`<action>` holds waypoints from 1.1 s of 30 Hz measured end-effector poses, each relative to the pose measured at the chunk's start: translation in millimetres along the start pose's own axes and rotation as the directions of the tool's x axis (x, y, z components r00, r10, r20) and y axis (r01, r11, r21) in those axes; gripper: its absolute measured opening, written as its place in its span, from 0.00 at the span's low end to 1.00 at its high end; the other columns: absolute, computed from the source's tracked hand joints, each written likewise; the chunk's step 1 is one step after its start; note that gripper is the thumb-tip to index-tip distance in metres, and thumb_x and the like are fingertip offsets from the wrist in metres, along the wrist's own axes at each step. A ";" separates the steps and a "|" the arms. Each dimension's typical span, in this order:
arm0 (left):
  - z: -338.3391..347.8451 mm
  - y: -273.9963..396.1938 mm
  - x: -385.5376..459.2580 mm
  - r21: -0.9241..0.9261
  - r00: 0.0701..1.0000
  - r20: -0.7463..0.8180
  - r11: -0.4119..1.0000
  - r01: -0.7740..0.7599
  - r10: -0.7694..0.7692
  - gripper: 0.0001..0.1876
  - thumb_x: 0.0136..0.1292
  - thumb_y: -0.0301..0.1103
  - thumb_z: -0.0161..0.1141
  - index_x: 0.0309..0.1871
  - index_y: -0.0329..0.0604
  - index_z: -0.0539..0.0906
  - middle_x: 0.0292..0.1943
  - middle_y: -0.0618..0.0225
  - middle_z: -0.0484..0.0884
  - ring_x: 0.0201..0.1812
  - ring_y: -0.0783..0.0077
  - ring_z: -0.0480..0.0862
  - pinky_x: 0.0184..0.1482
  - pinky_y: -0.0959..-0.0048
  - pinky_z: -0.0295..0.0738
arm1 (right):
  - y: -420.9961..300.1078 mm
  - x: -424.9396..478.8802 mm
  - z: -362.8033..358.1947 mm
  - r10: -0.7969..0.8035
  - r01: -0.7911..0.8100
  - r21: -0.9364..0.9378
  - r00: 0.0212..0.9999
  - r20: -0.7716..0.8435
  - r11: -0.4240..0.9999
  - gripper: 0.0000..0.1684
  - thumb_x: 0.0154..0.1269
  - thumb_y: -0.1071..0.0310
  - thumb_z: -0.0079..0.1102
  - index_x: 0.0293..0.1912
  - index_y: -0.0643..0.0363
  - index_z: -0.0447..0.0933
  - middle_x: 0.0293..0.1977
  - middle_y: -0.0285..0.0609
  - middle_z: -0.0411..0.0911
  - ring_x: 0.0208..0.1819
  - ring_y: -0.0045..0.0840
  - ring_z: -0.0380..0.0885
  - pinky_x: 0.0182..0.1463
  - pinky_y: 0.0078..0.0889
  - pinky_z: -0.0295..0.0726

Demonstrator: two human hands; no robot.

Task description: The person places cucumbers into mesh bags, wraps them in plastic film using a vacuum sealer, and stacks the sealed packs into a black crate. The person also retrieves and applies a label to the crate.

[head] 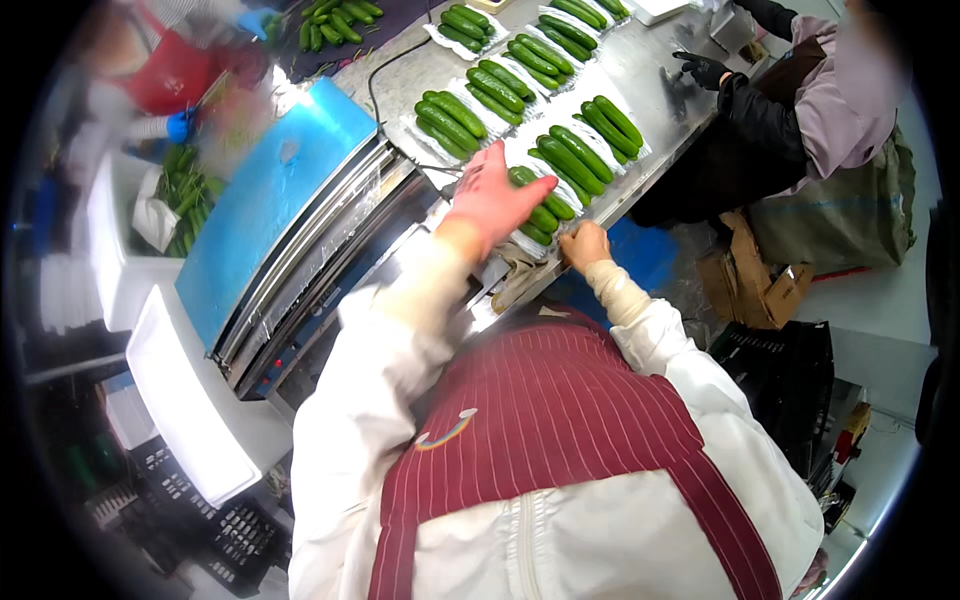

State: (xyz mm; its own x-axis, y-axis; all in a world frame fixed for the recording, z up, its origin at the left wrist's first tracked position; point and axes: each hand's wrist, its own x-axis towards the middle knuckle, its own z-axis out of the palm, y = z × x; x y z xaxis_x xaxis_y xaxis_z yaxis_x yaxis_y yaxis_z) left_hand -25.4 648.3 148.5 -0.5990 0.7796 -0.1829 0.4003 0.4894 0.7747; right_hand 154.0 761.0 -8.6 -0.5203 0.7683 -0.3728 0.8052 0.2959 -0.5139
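My left hand (491,196), which seems to wear a pink glove, is spread with thumb and fingers apart. It hovers over or beside the nearest pack of cucumbers (541,211), covering part of it. My right hand (586,246) is at the front edge of the metal table (634,176), fingers curled by the near end of that pack; whether it pinches anything is hidden. Further packs of cucumbers (576,159) lie on white ribbed trays or wraps in rows beyond my hands. A crumpled cloth (519,276) rests under my wrists at the table edge.
To my left stands a blue-covered machine (281,176) with metal bars and a cable (373,79). White bins (187,405) sit beside it. Loose cucumbers (341,21) lie on dark cloth at the far left. One co-worker's black-gloved hand (703,70) is across the table, right; another co-worker wears blue gloves (178,126).
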 end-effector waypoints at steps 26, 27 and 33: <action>-2.7 7.3 5.3 0.079 0.948 -0.304 0.989 0.128 -0.098 0.32 0.57 0.61 0.66 0.54 0.43 0.83 0.48 0.44 0.78 0.51 0.47 0.80 0.55 0.61 0.75 | -67.7 -68.3 -82.2 -0.247 0.281 0.786 0.954 -0.168 0.551 0.07 0.72 0.80 0.48 0.40 0.61 0.60 0.29 0.40 0.73 0.26 0.18 0.78 0.28 0.21 0.80; -30.1 10.2 -0.4 0.080 0.923 -0.367 0.984 0.158 -0.119 0.31 0.57 0.60 0.67 0.54 0.44 0.83 0.48 0.44 0.78 0.50 0.48 0.80 0.54 0.61 0.76 | -91.3 -62.1 -83.7 -0.318 0.297 0.797 0.938 -0.140 0.526 0.07 0.72 0.79 0.49 0.41 0.61 0.60 0.29 0.40 0.74 0.26 0.19 0.78 0.28 0.22 0.80; -165.8 -46.6 -39.1 0.001 0.636 -0.718 0.914 0.406 -0.282 0.34 0.56 0.65 0.65 0.52 0.43 0.84 0.45 0.47 0.80 0.49 0.51 0.80 0.54 0.64 0.74 | -240.7 -23.5 -32.4 -0.662 0.285 0.845 0.743 0.104 0.453 0.08 0.71 0.77 0.50 0.41 0.62 0.60 0.29 0.44 0.76 0.26 0.23 0.80 0.27 0.26 0.80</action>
State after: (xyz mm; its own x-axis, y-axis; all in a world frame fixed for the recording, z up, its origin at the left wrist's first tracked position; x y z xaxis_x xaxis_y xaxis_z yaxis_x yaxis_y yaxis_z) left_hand -135.6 530.2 219.9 -0.9920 0.0775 0.0998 0.1234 0.7644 0.6329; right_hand -18.3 690.1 148.9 -0.9486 0.3161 -0.0170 -0.0243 -0.1262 -0.9917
